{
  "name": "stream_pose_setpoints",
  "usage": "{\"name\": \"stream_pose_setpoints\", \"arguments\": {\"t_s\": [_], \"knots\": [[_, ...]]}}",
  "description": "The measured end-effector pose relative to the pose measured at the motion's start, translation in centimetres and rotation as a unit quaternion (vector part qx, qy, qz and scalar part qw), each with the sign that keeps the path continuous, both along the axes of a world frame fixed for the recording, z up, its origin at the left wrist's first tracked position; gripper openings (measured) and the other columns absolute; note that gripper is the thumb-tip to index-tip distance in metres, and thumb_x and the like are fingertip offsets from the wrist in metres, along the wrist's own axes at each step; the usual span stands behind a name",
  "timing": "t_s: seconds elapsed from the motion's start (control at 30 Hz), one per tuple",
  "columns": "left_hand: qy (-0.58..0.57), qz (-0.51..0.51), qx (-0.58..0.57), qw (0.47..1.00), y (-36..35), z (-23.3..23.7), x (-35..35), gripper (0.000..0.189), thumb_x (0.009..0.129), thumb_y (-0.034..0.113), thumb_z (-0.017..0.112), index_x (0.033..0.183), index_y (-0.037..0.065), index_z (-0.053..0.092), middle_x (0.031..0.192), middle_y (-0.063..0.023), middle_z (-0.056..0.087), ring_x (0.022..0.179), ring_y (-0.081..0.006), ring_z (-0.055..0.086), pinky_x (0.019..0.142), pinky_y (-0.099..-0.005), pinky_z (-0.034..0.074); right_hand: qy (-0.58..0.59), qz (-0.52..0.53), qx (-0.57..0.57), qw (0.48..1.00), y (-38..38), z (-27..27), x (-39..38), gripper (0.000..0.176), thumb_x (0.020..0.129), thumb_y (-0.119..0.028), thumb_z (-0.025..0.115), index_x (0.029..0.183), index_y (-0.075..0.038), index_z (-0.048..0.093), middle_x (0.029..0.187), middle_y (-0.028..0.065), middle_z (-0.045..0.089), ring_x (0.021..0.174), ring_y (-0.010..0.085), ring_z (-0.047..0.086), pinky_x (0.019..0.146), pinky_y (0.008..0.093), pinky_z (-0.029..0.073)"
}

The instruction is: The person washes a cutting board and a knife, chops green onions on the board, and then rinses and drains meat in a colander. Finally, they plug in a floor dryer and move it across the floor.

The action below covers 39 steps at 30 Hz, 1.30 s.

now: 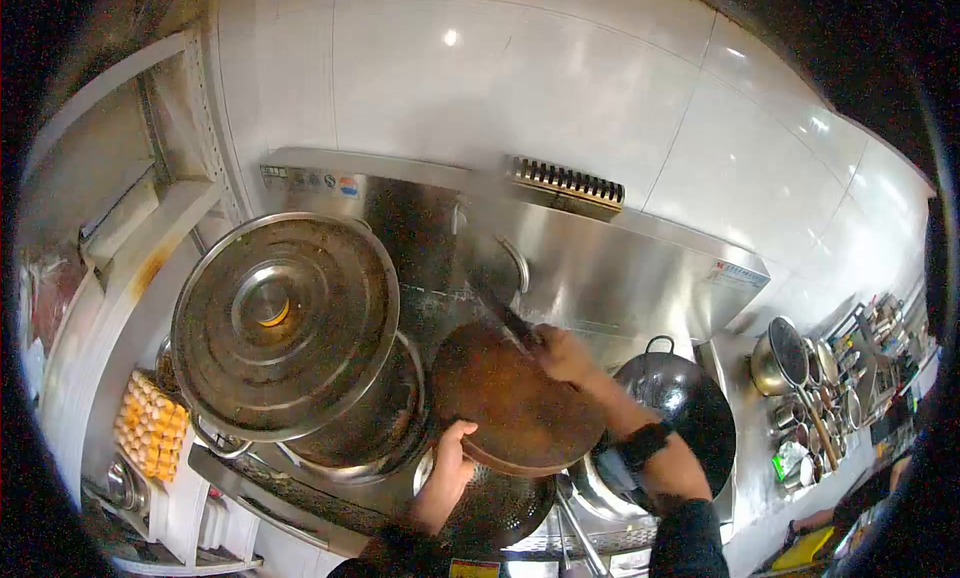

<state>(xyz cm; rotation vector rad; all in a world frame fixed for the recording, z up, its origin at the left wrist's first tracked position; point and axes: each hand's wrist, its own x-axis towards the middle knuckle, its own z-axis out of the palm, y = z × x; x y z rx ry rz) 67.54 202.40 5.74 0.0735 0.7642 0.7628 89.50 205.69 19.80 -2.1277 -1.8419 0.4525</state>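
My left hand (452, 478) grips the near left edge of a round brown wooden chopping board (520, 408), its thumb on top. The board is held up over the cooking range, above a perforated metal strainer (505, 513). In my right hand (565, 356), over the board's far right part, is a dark, narrow knife (508, 320). It points up and to the left, and its far end is blurred. No food can be made out on the board. The fingers under the board are hidden.
To the left stands a big stockpot (370, 428) under a wide metal lid (330, 308). A black wok (690, 408) is on the right. Egg trays (150, 428) sit at far left. Pans (775, 363) crowd the right counter, where another person's arm (860, 498) shows.
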Motion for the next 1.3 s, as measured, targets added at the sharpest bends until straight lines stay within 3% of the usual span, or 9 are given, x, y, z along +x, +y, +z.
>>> {"name": "stream_pose_setpoints", "arguments": {"t_s": [0.17,0.3,0.33,0.47,0.5,0.57,0.8,1.03,1.3], "knots": [[0.007,-0.026,0.057,0.998,0.9,0.6,-0.1,0.024,0.068,0.01,0.061,0.091,0.004,0.054,0.087,-0.0077,0.055,0.084,-0.0244,0.054,0.08,-0.0402,0.044,0.555,-0.172,-0.024,0.814,-3.4,2.6,0.8,0.011,0.084,-0.008,0.053,0.085,0.003,0.05,0.067,0.0067,0.051,0.049,0.0162,0.048,0.042,0.0312,0.042],[0.02,0.005,0.067,0.998,1.9,2.3,0.1,0.019,0.068,0.009,0.061,0.085,0.005,0.055,0.087,-0.0062,0.054,0.081,-0.0222,0.053,0.075,-0.0359,0.044,0.657,-0.212,-0.016,0.723,-7.7,2.5,1.9,0.008,0.085,-0.008,0.05,0.089,-0.002,0.052,0.068,0.0051,0.053,0.047,0.0145,0.049,0.04,0.0293,0.044],[0.005,-0.035,0.056,0.998,2.3,3.5,0.0,0.021,0.067,0.01,0.061,0.085,0.004,0.054,0.086,-0.0062,0.054,0.081,-0.0226,0.053,0.074,-0.0368,0.044,0.648,-0.223,-0.027,0.727,-9.2,3.5,1.9,0.006,0.085,-0.007,0.049,0.087,-0.002,0.053,0.064,0.005,0.052,0.047,0.0147,0.049,0.041,0.0297,0.044],[0.044,0.016,0.15,0.988,2.2,5.5,0.6,0.021,0.064,0.01,0.06,0.083,0.005,0.053,0.086,-0.0073,0.051,0.081,-0.0226,0.051,0.073,-0.0367,0.044,0.196,-0.112,-0.015,0.974,-15.3,8.8,0.4,0.02,0.082,-0.008,0.052,0.1,0.0,0.054,0.057,0.0109,0.054,0.052,0.0212,0.054,0.05,0.0323,0.043],[0.021,0.001,0.09,0.996,3.7,3.3,0.7,0.021,0.064,0.009,0.06,0.083,0.005,0.052,0.085,-0.0073,0.051,0.08,-0.0229,0.051,0.073,-0.0372,0.044,-0.011,0.0,0.122,0.992,-16.5,6.7,1.9,0.032,0.076,-0.009,0.057,0.107,0.0,0.054,0.067,0.0193,0.058,0.062,0.0319,0.059,0.057,0.0379,0.046],[0.056,0.028,0.129,0.99,3.6,4.0,0.8,0.018,0.065,0.008,0.06,0.081,0.004,0.051,0.083,-0.008,0.051,0.076,-0.0231,0.053,0.072,-0.0368,0.046,-0.059,-0.052,0.109,0.991,-19.0,7.2,1.3,0.041,0.073,-0.008,0.059,0.112,0.0,0.053,0.075,0.0225,0.059,0.07,0.0389,0.058,0.064,0.0423,0.046],[0.128,0.032,0.182,0.974,2.0,6.0,1.1,0.026,0.062,0.016,0.061,0.086,0.009,0.057,0.089,-0.0055,0.057,0.082,-0.0249,0.053,0.074,-0.039,0.044,0.04,-0.155,0.106,0.981,-26.2,6.5,-1.7,0.032,0.075,-0.008,0.056,0.105,0.001,0.051,0.076,0.0236,0.059,0.073,0.04,0.058,0.065,0.0416,0.046],[0.033,0.023,0.104,0.994,4.9,-1.0,1.5,0.032,0.065,0.009,0.059,0.096,0.002,0.053,0.096,-0.0083,0.055,0.088,-0.0264,0.054,0.077,-0.0406,0.046,0.224,-0.262,0.206,0.916,-30.1,4.3,-0.7,0.023,0.085,-0.003,0.044,0.108,0.001,0.044,0.059,0.0017,0.047,0.045,0.0097,0.046,0.042,0.0241,0.038],[-0.043,0.026,0.103,0.993,6.3,-4.6,5.6,0.025,0.067,0.007,0.057,0.092,0.004,0.054,0.093,-0.0065,0.056,0.088,-0.0227,0.055,0.08,-0.0368,0.046,0.268,-0.342,0.216,0.874,-34.4,2.1,0.5,0.026,0.08,-0.005,0.052,0.106,0.001,0.05,0.069,0.008,0.057,0.056,0.0121,0.052,0.052,0.0277,0.044]]}}
